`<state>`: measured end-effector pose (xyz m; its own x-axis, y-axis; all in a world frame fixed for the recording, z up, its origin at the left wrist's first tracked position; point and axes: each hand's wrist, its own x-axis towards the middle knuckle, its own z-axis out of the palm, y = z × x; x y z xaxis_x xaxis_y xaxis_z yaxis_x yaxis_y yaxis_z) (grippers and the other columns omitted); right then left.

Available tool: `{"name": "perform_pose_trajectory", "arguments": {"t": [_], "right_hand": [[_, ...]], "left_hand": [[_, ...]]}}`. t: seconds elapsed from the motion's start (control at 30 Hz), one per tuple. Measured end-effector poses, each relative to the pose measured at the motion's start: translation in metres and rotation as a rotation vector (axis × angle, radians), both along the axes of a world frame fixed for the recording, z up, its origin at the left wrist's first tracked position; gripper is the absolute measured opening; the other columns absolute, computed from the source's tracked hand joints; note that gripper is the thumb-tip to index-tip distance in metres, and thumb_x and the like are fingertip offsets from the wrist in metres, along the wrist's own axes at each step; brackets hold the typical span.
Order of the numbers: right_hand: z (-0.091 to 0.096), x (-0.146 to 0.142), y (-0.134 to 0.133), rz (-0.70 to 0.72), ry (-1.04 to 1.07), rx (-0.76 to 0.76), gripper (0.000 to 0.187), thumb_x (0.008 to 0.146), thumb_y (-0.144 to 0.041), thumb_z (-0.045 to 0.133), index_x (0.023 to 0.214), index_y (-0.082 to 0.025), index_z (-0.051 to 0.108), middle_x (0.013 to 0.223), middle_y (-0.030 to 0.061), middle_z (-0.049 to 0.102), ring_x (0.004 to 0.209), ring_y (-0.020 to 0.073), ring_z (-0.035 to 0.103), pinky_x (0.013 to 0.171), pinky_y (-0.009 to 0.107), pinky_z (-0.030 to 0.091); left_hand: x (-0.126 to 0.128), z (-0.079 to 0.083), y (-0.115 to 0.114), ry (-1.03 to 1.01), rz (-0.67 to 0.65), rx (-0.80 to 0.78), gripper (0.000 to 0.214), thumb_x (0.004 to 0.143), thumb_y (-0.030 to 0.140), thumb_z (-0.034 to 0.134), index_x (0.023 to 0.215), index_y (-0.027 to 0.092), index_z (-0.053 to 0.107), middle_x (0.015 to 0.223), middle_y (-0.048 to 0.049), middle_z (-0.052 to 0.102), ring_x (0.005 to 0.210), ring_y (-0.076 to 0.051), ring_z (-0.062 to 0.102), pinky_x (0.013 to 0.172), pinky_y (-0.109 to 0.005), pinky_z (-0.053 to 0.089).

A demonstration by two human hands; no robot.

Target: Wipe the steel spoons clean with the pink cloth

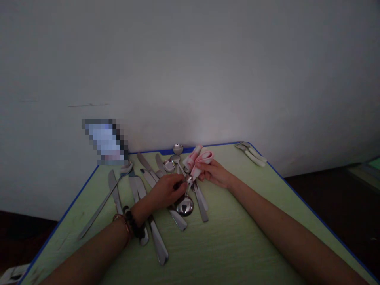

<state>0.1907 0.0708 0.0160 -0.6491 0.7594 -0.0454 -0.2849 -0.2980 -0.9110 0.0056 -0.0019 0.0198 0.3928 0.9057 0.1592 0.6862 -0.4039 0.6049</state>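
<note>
My right hand (pixel 216 173) is closed around a folded pink-and-white cloth (pixel 204 157), which bunches up above the fingers. Close beside it, my left hand (pixel 168 191) pinches a shiny piece of cutlery (pixel 189 180) next to the cloth; its kind is hard to make out because the fingers hide part of it. A large round spoon or ladle bowl (pixel 185 206) shows just below the left fingers. Under and around my left hand lie several metal table knives (pixel 158 241). Behind the hands are several spoons (pixel 169 165).
On the green, blue-edged table (pixel 213 245), two white-handled utensils (pixel 252 156) lie at the far right corner. A long-handled spoon (pixel 107 198) lies on the left. A blurred-out phone-like screen (pixel 105 140) leans on the wall (pixel 190 71) at the back left.
</note>
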Motion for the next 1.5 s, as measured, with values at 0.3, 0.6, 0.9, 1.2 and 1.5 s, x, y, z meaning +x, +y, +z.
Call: {"name": "perform_pose_trajectory", "arguments": {"t": [0.3, 0.6, 0.9, 1.2, 1.5], "right_hand": [[-0.0036, 0.0013, 0.0023, -0.003, 0.021, -0.022, 0.028, 0.068, -0.035, 0.075, 0.076, -0.013, 0.059, 0.064, -0.001, 0.062, 0.049, 0.0059, 0.051, 0.045, 0.019, 0.04], [-0.002, 0.0005, 0.0009, -0.023, 0.035, -0.047, 0.029, 0.066, -0.035, 0.076, 0.074, -0.013, 0.06, 0.063, -0.0015, 0.062, 0.048, 0.0054, 0.05, 0.044, 0.018, 0.04], [-0.0014, 0.0002, 0.0013, -0.046, 0.032, -0.066, 0.029, 0.067, -0.036, 0.076, 0.076, -0.013, 0.059, 0.062, -0.0016, 0.062, 0.047, 0.0057, 0.05, 0.044, 0.019, 0.041], [-0.0008, -0.0001, 0.0015, -0.042, 0.024, -0.05, 0.029, 0.068, -0.037, 0.075, 0.073, -0.013, 0.059, 0.061, -0.002, 0.061, 0.046, 0.0054, 0.049, 0.043, 0.019, 0.041], [-0.0007, 0.0004, 0.0013, -0.041, 0.029, -0.052, 0.03, 0.067, -0.036, 0.076, 0.073, -0.013, 0.059, 0.06, -0.0018, 0.061, 0.046, 0.0055, 0.05, 0.044, 0.019, 0.041]], "left_hand": [[-0.0014, -0.0009, 0.0005, -0.021, -0.005, -0.003, 0.027, 0.088, 0.028, 0.039, 0.063, 0.018, 0.045, 0.059, 0.0027, 0.048, 0.056, -0.011, 0.045, 0.055, -0.023, 0.032], [-0.0017, 0.0015, -0.0007, -0.048, -0.035, -0.025, 0.029, 0.091, 0.031, 0.036, 0.065, 0.018, 0.045, 0.061, 0.0023, 0.048, 0.058, -0.012, 0.046, 0.056, -0.023, 0.034], [-0.0025, -0.0031, -0.0003, -0.027, -0.043, 0.003, 0.025, 0.084, 0.036, 0.051, 0.069, 0.017, 0.048, 0.057, 0.0059, 0.044, 0.051, -0.008, 0.036, 0.05, -0.021, 0.027], [-0.0027, -0.0021, -0.0019, -0.04, -0.064, -0.005, 0.019, 0.081, 0.03, 0.054, 0.069, 0.018, 0.046, 0.057, 0.0064, 0.043, 0.051, -0.008, 0.037, 0.05, -0.02, 0.028], [-0.0023, -0.0009, -0.0025, -0.06, -0.067, -0.009, 0.017, 0.079, 0.024, 0.053, 0.067, 0.018, 0.043, 0.057, 0.0067, 0.041, 0.051, -0.008, 0.036, 0.05, -0.021, 0.027]]}}
